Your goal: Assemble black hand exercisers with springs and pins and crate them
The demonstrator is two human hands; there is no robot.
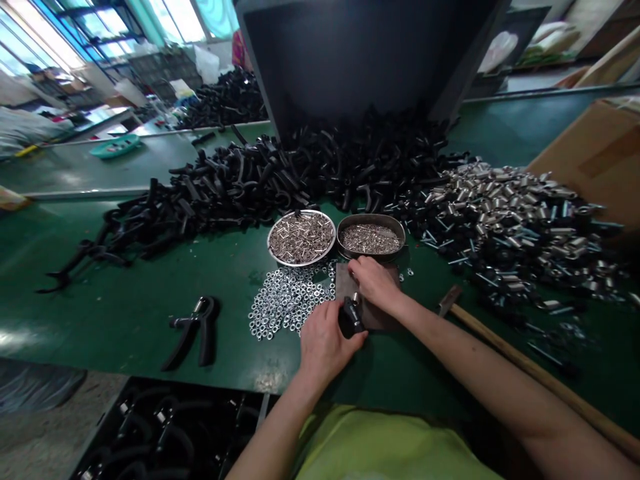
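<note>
My left hand (pixel 325 340) is closed around a black plastic hand-grip handle (pixel 353 315), over the front left of a flat metal plate (pixel 380 312). A shiny metal piece (pixel 356 298) shows at the handle's upper end. Just beyond it, my right hand (pixel 375 283) hovers over the plate's back part, thumb and fingers pinched together; anything between them is hidden. Loose hex nuts (pixel 280 303) lie in a heap left of the plate. Behind my hands stand a round dish (pixel 270 248) of small metal pins and an oval tin (pixel 403 235) with similar pins.
A hammer (pixel 450 300) lies right of the plate. An assembled hand grip (pixel 207 333) rests at left. Black handles (pixel 240 177) are heaped along the back, springs and screws (pixel 505 207) at right, beside a cardboard box (pixel 595 153). More grips (pixel 165 427) fill a container below the table edge.
</note>
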